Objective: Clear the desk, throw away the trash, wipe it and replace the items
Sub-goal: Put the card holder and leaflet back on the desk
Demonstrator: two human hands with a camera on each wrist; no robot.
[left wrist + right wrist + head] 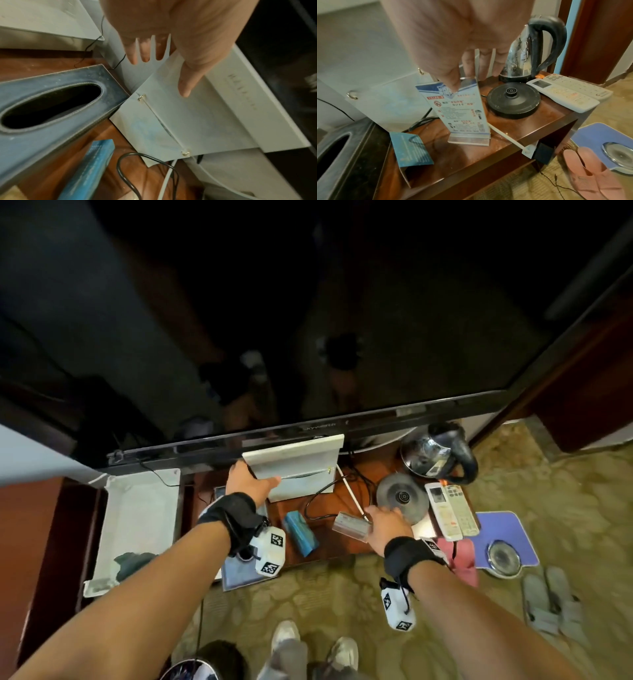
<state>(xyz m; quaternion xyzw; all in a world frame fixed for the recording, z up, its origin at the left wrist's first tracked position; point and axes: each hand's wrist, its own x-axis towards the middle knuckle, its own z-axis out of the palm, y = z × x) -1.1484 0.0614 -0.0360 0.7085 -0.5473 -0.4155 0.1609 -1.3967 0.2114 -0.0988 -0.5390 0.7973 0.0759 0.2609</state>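
Observation:
A white ring-bound flip stand (294, 470) (180, 121) leans under the TV at the back of the brown desk (329, 542) (471, 162). My left hand (260, 477) (164, 75) grips its left edge, thumb on the front and fingers behind. A clear acrylic sign holder (352, 527) (458, 108) with a blue-and-white leaflet stands on the desk. My right hand (371, 517) (462, 79) pinches its top edge. A blue carton (301, 532) (87, 171) (411, 148) lies between my hands.
A large TV (308, 337) overhangs the desk's back. A steel kettle (438, 453), its round base (402, 496) and two remotes (452, 510) crowd the right end. A blue tissue box (51, 108) sits left, beside a white tray (137, 522). Cables cross the desk. Slippers and a purple scale (507, 535) lie on the floor.

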